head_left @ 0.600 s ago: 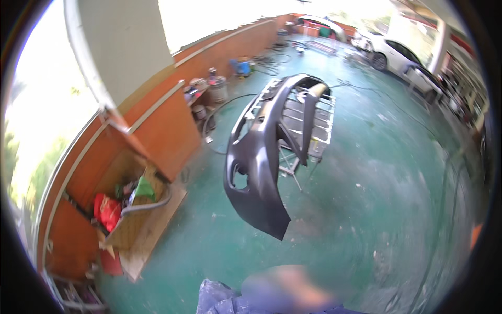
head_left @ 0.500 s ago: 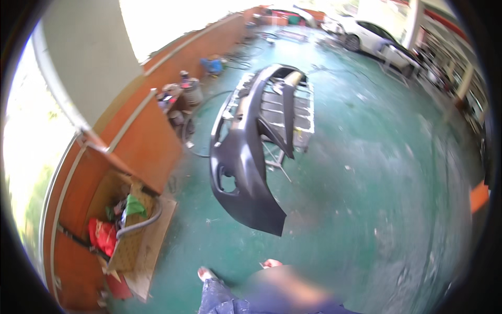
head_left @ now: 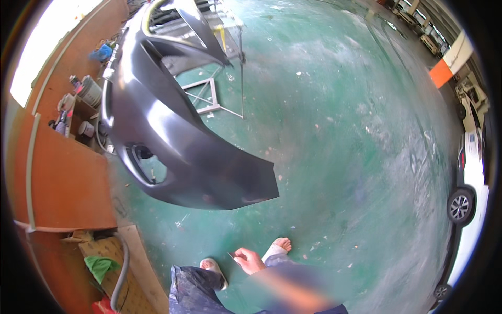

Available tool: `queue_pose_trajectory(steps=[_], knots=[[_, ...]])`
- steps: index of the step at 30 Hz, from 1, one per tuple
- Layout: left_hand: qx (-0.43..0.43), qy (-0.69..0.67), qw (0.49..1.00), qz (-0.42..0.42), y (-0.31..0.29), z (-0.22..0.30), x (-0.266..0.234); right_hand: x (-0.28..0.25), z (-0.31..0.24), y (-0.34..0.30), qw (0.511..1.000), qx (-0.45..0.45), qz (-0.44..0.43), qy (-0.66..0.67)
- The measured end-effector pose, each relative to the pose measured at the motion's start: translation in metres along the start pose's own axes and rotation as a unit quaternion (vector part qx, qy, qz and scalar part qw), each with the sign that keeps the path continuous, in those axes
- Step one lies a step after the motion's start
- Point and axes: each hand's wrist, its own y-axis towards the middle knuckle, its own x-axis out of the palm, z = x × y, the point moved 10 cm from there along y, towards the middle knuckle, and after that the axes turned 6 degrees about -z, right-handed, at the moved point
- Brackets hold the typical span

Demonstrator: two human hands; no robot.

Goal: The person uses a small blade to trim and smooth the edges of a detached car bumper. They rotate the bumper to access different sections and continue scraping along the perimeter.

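My right hand [head_left: 250, 261] is low in the middle, closed in a pinch with its forearm coming from the lower right. A thin, small dark piece pokes out past its fingertips; its kind is too small to tell. Ahead and to the left, apart from the hand, is a dark grey car bumper cover [head_left: 172, 141] with a smooth, shiny surface and an oval opening near its close end. It rests on a metal frame stand [head_left: 215, 94], and its pointed near corner reaches toward the middle. My left hand is out of view.
An orange low wall [head_left: 65, 178] runs along the left, beside a shelf with tins [head_left: 90, 94]. Nearer lies a cardboard box [head_left: 102, 267] with a green cloth [head_left: 101, 267] and grey hose [head_left: 124, 272]. A white car [head_left: 473, 209] stands far right on the green floor [head_left: 334, 172].
The bumper cover now looms larger and further left, as I have come closer. My right hand has come more fully into view, still pinched. The white car at the near right has appeared.
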Motion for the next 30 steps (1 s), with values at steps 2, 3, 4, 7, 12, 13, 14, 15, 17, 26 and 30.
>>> queue_pose_trajectory(steps=[2, 3, 4, 7, 12, 13, 14, 15, 17, 26, 30], knots=[[0.023, 0.014, 0.999, -0.018, -0.035, -0.059, -0.01, 0.01, 0.021, 0.049, 0.997, -0.08, -0.007, -0.016], [0.035, 0.017, 0.999, -0.022, -0.05, -0.085, -0.018, 0.011, 0.033, 0.07, 0.993, -0.117, -0.005, -0.027], [0.051, 0.016, 0.998, -0.03, -0.067, -0.115, -0.025, 0.011, 0.036, 0.094, 0.983, -0.18, 0.01, -0.043], [0.086, 0.02, 0.995, -0.05, -0.098, -0.184, -0.04, 0.006, 0.035, 0.14, 0.944, -0.318, 0.061, -0.067], [0.135, 0.039, 0.984, -0.111, -0.126, -0.245, -0.044, -0.005, 0.037, 0.164, 0.869, -0.438, 0.224, -0.054], [0.138, 0.039, 0.982, -0.119, -0.129, -0.252, -0.045, -0.006, 0.046, 0.164, 0.859, -0.44, 0.261, -0.021], [0.143, 0.039, 0.98, -0.131, -0.132, -0.259, -0.045, -0.011, 0.054, 0.162, 0.847, -0.444, 0.292, 0.0], [0.146, 0.039, 0.979, -0.137, -0.132, -0.267, -0.047, -0.013, 0.063, 0.16, 0.837, -0.443, 0.321, 0.025], [0.149, 0.044, 0.976, -0.15, -0.128, -0.269, -0.047, -0.016, 0.066, 0.148, 0.825, -0.432, 0.36, 0.057], [0.094, 0.007, 0.966, -0.242, -0.1, -0.306, -0.042, -0.096, 0.09, 0.114, 0.747, -0.379, 0.533, 0.118], [0.082, -0.003, 0.964, -0.252, -0.094, -0.333, -0.06, -0.112, 0.081, 0.094, 0.7, -0.364, 0.604, 0.111]])
